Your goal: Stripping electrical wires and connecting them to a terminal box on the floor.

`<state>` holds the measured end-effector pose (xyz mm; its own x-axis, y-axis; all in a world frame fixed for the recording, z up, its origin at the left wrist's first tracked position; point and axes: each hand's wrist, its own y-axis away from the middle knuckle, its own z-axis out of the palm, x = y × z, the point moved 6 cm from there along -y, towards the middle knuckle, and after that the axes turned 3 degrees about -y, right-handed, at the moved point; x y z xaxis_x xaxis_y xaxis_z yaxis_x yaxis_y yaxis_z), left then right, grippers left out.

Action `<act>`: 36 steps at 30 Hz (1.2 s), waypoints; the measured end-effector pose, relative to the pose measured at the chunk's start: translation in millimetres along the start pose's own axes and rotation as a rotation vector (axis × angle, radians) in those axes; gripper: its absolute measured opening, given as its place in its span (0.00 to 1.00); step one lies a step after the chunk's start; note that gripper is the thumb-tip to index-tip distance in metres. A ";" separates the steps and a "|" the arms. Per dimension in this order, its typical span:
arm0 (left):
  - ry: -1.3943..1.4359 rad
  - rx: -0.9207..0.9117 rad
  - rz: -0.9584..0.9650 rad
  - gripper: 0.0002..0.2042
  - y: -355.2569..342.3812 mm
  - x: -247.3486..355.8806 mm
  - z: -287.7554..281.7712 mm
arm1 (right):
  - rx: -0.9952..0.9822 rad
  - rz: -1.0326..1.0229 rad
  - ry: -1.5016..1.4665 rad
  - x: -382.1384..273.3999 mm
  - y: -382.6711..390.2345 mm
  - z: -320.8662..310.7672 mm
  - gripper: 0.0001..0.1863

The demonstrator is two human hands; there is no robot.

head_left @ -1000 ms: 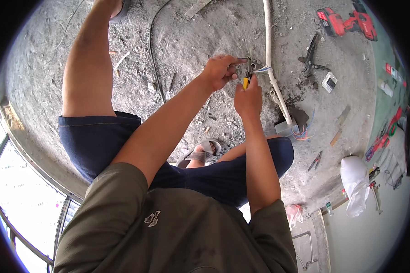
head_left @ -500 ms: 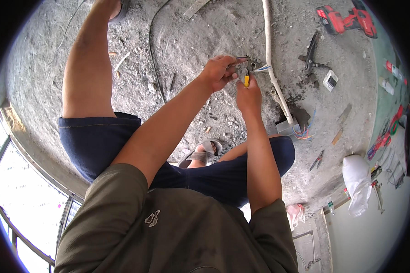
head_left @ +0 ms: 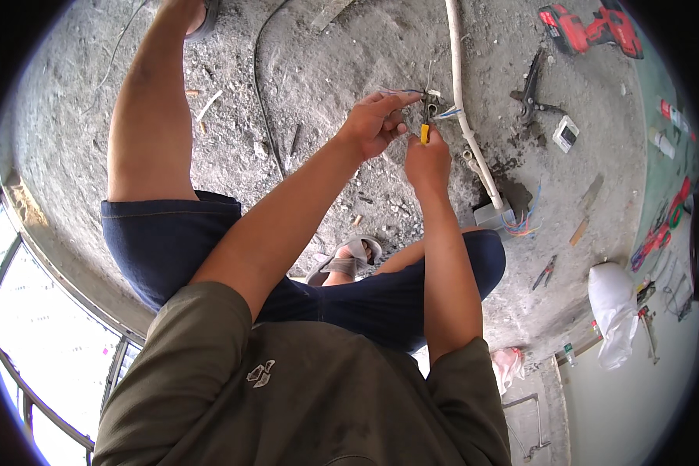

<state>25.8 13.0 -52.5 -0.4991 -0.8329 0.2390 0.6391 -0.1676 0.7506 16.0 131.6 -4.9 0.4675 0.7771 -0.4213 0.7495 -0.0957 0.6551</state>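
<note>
My left hand (head_left: 374, 124) is closed on a thin electrical wire (head_left: 400, 91), its index finger stretched along it toward the pliers. My right hand (head_left: 429, 165) grips yellow-handled pliers (head_left: 425, 133), whose dark jaws point away from me and meet the wire near my left fingertip. Whether the jaws are closed on the wire is too small to tell. Just right of the jaws, blue and white wires (head_left: 447, 113) stick out beside a white conduit pipe (head_left: 460, 85). The pipe runs down to a grey junction box (head_left: 489, 217) with coloured wires coming out.
On the rough concrete floor at right lie a dark heavy hand tool (head_left: 530, 97), a white socket plate (head_left: 565, 134), a red cordless drill (head_left: 598, 33) and another pair of pliers (head_left: 544, 272). A white sack (head_left: 612, 311) stands farther right. A black cable (head_left: 259, 85) crosses the floor left of my hands.
The pliers and my right hand have shifted slightly right and the jaws sit at a changed angle. More of the wire shows above my left hand, which has stayed nearly in place.
</note>
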 end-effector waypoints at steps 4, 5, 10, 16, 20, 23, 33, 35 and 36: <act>-0.025 0.056 0.005 0.12 3.4 -12.4 -1.0 | -0.009 0.019 -0.056 0.7 2.1 1.1 0.22; -0.123 0.069 0.042 0.13 2.9 -9.6 1.7 | 0.012 0.021 -0.049 0.7 4.2 1.3 0.21; -0.181 0.119 0.160 0.17 -6.8 4.3 17.7 | 0.021 0.060 -0.116 3.7 5.6 3.2 0.19; -0.027 0.134 0.056 0.21 -15.8 -3.6 25.4 | 0.057 0.098 -0.390 22.0 -0.6 14.8 0.16; 0.266 0.110 0.021 0.20 -25.6 -5.2 17.6 | 0.038 0.201 -0.602 16.8 6.2 24.9 0.15; 0.267 0.210 -0.004 0.20 -27.1 -8.8 21.3 | 0.078 0.207 -0.666 11.5 7.0 19.2 0.14; -0.215 0.414 0.128 0.20 -9.2 -4.8 24.8 | 0.022 0.310 -0.722 9.4 5.7 18.0 0.13; -0.201 0.406 0.153 0.21 -6.6 -6.7 22.2 | 0.023 0.322 -0.749 7.5 5.5 18.2 0.13; -0.192 0.400 0.179 0.22 -6.3 -7.6 20.4 | 0.023 0.336 -0.780 7.9 5.4 19.3 0.12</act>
<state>13.6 31.1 -46.4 -0.5245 -0.7114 0.4677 0.4686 0.2174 0.8562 32.7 125.2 -16.8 0.8499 0.0543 -0.5241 0.5185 -0.2633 0.8135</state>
